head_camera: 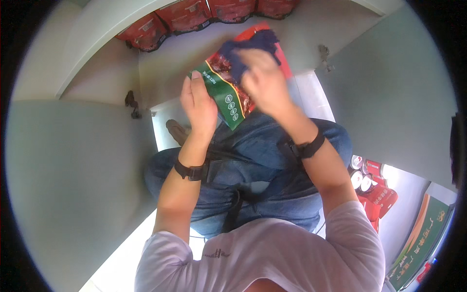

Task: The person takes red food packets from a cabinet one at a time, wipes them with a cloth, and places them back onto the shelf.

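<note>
My left hand [199, 100] grips the lower left end of a red and green food pouch [222, 93], its thumb lying over the green part. The pouch is tilted above my knees and bears writing and a food picture. In my right hand [264, 78], blurred, is a dark blue cloth [233, 54] pressed against the face of the pouch. The cloth covers part of the picture and the red upper end. Some of my right fingers are hard to make out.
Red packages [182, 14] stand in a row on the cabinet shelf ahead. Open cabinet doors [73, 153] [394, 87] flank me on both sides. Cans [365, 179] and red packs [381, 199] lie on the floor at right, near a green printed panel [419, 241].
</note>
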`<state>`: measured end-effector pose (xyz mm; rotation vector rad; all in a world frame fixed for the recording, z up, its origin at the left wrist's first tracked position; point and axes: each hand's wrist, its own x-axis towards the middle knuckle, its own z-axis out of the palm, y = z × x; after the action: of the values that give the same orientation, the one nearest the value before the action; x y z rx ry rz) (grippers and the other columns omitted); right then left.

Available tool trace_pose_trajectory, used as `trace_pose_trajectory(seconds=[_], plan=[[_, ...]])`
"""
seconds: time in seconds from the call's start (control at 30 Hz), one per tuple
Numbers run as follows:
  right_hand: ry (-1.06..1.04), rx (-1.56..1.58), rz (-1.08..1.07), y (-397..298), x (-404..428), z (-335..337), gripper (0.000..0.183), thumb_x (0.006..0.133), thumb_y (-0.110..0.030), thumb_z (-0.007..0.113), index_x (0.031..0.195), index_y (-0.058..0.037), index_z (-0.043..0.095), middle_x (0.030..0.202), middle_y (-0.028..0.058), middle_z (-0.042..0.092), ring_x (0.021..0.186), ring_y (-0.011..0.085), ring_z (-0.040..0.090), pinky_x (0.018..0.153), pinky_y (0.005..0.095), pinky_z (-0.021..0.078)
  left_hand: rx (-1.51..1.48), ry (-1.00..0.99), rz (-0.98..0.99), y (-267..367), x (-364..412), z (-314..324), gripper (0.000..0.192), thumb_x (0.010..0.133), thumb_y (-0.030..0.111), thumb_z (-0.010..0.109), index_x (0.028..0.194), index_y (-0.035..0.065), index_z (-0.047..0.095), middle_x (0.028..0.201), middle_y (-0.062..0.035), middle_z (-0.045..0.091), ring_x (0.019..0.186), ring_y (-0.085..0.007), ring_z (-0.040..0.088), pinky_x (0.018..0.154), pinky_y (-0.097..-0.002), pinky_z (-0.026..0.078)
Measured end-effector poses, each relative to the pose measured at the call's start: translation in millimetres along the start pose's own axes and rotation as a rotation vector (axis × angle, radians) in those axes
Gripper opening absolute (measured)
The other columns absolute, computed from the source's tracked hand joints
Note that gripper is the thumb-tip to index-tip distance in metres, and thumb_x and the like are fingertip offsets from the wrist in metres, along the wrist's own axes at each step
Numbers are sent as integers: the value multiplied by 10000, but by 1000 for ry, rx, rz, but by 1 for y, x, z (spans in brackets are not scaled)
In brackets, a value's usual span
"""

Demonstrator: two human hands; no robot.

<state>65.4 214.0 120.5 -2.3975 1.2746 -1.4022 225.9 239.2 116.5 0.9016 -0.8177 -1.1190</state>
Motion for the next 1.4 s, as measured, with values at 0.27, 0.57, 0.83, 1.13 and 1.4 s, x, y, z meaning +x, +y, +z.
trace_pose_trajectory(seconds=[0.27, 0.57, 0.83, 1.13, 1.4], plan=[[-196, 218, -127, -29, -12, 17, 377, 788, -117, 583, 1127, 47, 606, 1229, 169, 597, 1174, 321, 541, 1021, 396, 431, 521, 65, 292, -22, 7, -22, 270, 1016, 211, 421, 990, -10, 573, 914, -37, 602, 803, -95, 522, 728, -247, 435], [-65, 165, 311, 25, -10, 14, 346, 882, -193, 533, 1112, 52, 615, 1260, 228, 577, 1241, 349, 508, 1052, 388, 401, 248, 60, 157, 1, 4, 4, 278, 1025, 191, 395, 1030, -13, 584, 831, -17, 584, 731, -79, 494, 664, -238, 414], [-84, 272, 462, 47, 3, 8, 275, 921, -162, 501, 1087, 30, 606, 1219, 243, 581, 1083, 378, 598, 913, 390, 488, 164, 52, 169, 1, 4, 3, 258, 1026, 207, 411, 1045, -2, 561, 904, -23, 588, 816, -71, 517, 731, -237, 430], [-289, 333, -181, -35, -18, 16, 414, 821, -93, 560, 1222, 6, 564, 1350, 139, 532, 1319, 306, 438, 1085, 407, 382, 61, 213, 122, 7, 18, -24, 255, 997, 263, 467, 946, 25, 544, 870, -40, 575, 782, -119, 551, 682, -268, 454], [-72, 277, 68, 7, -27, 31, 323, 834, -102, 573, 1115, 57, 579, 1386, 213, 473, 1326, 347, 421, 1088, 415, 368, -138, 294, 26, 12, 19, -7, 263, 968, 247, 491, 1068, 7, 535, 980, -74, 591, 855, -172, 601, 728, -302, 504]])
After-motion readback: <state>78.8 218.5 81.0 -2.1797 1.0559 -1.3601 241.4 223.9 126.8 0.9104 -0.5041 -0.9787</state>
